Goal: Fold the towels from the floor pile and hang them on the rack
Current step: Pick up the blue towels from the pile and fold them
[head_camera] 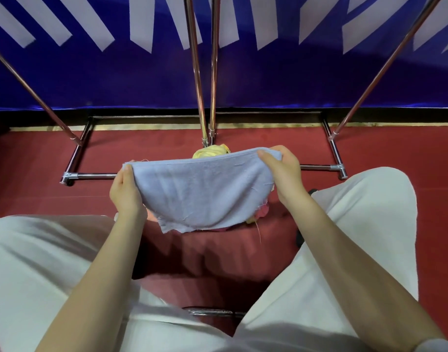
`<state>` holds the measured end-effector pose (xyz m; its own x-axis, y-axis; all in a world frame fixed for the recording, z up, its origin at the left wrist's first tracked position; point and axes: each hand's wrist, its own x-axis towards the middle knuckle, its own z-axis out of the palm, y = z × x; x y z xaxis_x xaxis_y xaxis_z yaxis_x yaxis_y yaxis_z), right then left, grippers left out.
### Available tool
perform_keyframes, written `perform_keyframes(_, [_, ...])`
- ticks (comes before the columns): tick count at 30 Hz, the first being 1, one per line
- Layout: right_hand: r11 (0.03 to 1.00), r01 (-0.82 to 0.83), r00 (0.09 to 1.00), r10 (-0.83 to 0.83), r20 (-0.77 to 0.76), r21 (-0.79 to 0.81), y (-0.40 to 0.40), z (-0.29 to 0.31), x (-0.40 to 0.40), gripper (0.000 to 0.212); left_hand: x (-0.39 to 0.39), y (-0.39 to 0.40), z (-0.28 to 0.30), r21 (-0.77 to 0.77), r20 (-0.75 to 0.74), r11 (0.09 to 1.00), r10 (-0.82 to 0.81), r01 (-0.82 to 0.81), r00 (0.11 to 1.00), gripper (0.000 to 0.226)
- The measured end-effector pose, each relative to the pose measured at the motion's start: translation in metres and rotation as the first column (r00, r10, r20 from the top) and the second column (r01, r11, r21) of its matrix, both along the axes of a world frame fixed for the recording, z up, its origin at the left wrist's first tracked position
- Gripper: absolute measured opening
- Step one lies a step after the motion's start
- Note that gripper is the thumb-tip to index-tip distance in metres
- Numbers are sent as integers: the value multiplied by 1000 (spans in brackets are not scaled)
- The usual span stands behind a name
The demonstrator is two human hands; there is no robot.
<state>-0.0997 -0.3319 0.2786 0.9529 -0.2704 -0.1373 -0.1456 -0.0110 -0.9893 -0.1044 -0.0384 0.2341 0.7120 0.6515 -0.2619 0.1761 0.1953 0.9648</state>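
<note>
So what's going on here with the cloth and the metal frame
A seated person holds a pale blue towel stretched between both hands, the left hand and the right hand each gripping an upper corner so the cloth sags in the middle. It hangs over a pile of towels on the red floor; yellow and pink cloth peeks out from behind it. The metal rack stands just beyond, and no towel shows on the visible parts.

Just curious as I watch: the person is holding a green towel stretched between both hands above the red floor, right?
Not quite: the towel is pale blue, not green. The head view shows the left hand and right hand each gripping an end, stretching it above the red floor.
</note>
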Motion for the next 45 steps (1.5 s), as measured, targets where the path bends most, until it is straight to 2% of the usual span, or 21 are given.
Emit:
perform_keyframes(3, [991, 6, 1000, -4, -10, 133, 3, -4, 1, 19, -7, 3, 5, 85, 37, 996, 26, -29, 999, 26])
perform_keyframes(7, [976, 10, 1000, -4, -31, 219, 5, -10, 2, 21, -13, 7, 14, 179, 90, 984, 8, -24, 996, 20])
perform_keyframes(13, [983, 1, 999, 7, -45, 182, 6, -14, 1, 23, -14, 7, 15, 204, 101, 978, 17, -37, 995, 22])
perform_keyframes(17, [939, 9, 993, 32, -114, 344, 8, -11, 0, 21, -11, -5, 21, 105, 67, 994, 26, -33, 997, 24])
perform_keyframes(20, [892, -26, 973, 125, -192, 451, 12, -8, 0, 19, -9, -15, 20, -117, -41, 991, 54, -59, 998, 20])
perform_keyframes(22, [891, -86, 947, 212, -240, 447, 17, -10, -1, 10, -11, -21, 19, -238, -107, 970, 15, -40, 994, 20])
perform_keyframes(24, [888, -130, 928, 266, -262, 441, 26, -10, -5, 21, -10, -24, 15, -252, -141, 967, -67, 30, 988, 43])
perform_keyframes(26, [870, -155, 923, 296, -246, 468, 35, -6, -10, 28, -11, -32, 16, -234, -111, 966, -138, 110, 984, 39])
perform_keyframes(27, [866, -163, 926, 300, -230, 472, 39, -6, -12, 22, -13, -38, 19, -248, -91, 961, -151, 125, 984, 34])
perform_keyframes(29, [872, -179, 932, 298, -206, 455, 47, -5, -16, 10, -18, -54, 26, -285, -42, 946, -174, 155, 984, 28])
perform_keyframes(32, [897, -209, 940, 294, -171, 390, 62, -8, -22, 6, -29, -79, 37, -240, -25, 956, -181, 169, 983, 21])
perform_keyframes(37, [939, -214, 956, 258, -140, 270, 83, -9, -25, 9, -32, -97, 26, -236, -17, 923, -318, 305, 948, 25])
perform_keyframes(42, [965, -253, 966, 256, -45, 75, 90, -8, -25, 13, -34, -109, 30, -261, 21, 917, -308, 302, 951, 24])
perform_keyframes(45, [957, -286, 958, 285, 16, 57, 92, -6, -24, 20, -31, -110, 34, -316, 35, 897, -315, 309, 948, 21])
